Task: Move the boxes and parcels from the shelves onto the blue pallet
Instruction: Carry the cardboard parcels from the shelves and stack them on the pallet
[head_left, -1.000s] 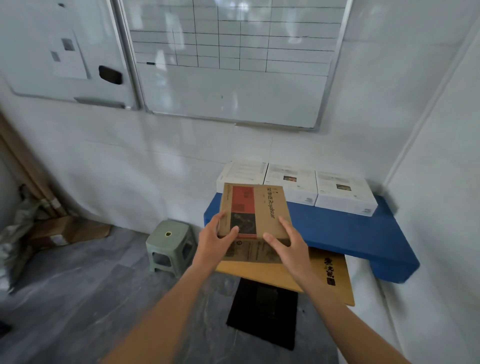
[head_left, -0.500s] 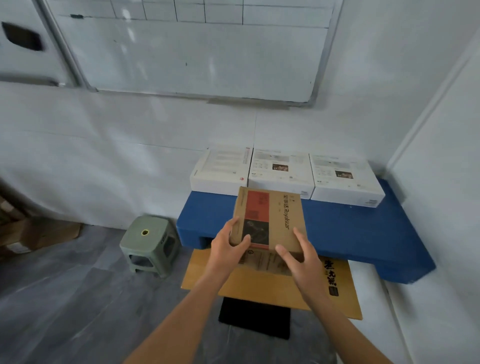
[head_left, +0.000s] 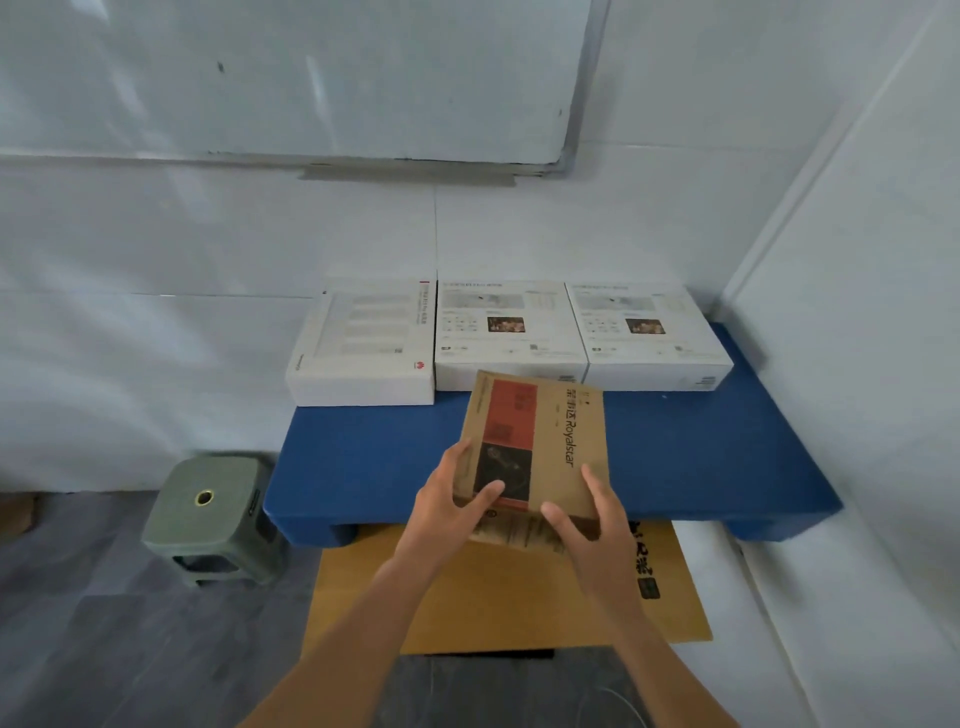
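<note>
I hold a brown cardboard box (head_left: 550, 436) with a red and black label between both hands, above the front edge of the blue pallet (head_left: 701, 457). My left hand (head_left: 447, 504) grips its near left corner, thumb on top. My right hand (head_left: 592, 519) grips its near right corner. Three white flat boxes lie in a row at the back of the pallet against the wall: the left one (head_left: 363, 348), the middle one (head_left: 509, 332), the right one (head_left: 649, 332).
A green plastic stool (head_left: 213, 514) stands on the floor left of the pallet. A flat yellow-brown cardboard sheet (head_left: 493, 597) lies on the floor under my arms, over a black mat (head_left: 488, 691). White walls close in behind and on the right.
I have stepped closer to the pallet with the brown box. The pallet and white boxes fill more of the view, and the box now hangs over the pallet's front edge.
</note>
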